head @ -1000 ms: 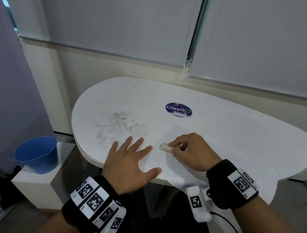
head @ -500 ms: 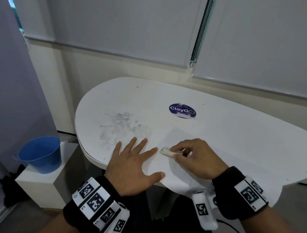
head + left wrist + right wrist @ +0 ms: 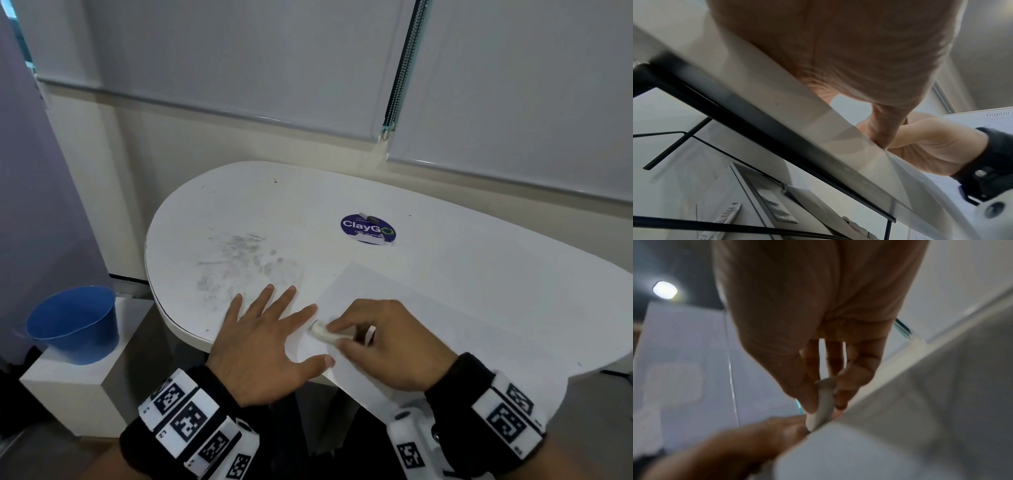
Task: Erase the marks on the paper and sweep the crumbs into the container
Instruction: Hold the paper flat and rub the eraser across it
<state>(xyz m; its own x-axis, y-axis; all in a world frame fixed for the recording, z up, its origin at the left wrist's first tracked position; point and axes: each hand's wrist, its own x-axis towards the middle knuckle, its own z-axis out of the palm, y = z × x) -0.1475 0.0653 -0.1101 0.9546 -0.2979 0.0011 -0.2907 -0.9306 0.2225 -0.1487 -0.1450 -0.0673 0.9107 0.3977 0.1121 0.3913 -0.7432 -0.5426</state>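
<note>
The paper [image 3: 445, 329] lies at the near edge of the white table [image 3: 308, 205], its near corner hanging over the rim. My left hand [image 3: 263, 342] rests flat beside it, fingers straight and spread, the thumb and forefinger tips pinning the sheet's left edge. My right hand [image 3: 383, 346] pinches the white eraser [image 3: 323, 334] between thumb and fingers, tip down on the sheet. Compared with a second ago the eraser has crept only a little leftward, toward my left forefinger, so I judge I am still rubbing in short strokes at that edge. I can make out no marks or crumbs on the sheet from here. The blue container [image 3: 73, 325] sits on a low white stand [image 3: 68, 394] well to the left, below the tabletop; sweeping is not yet begun
</note>
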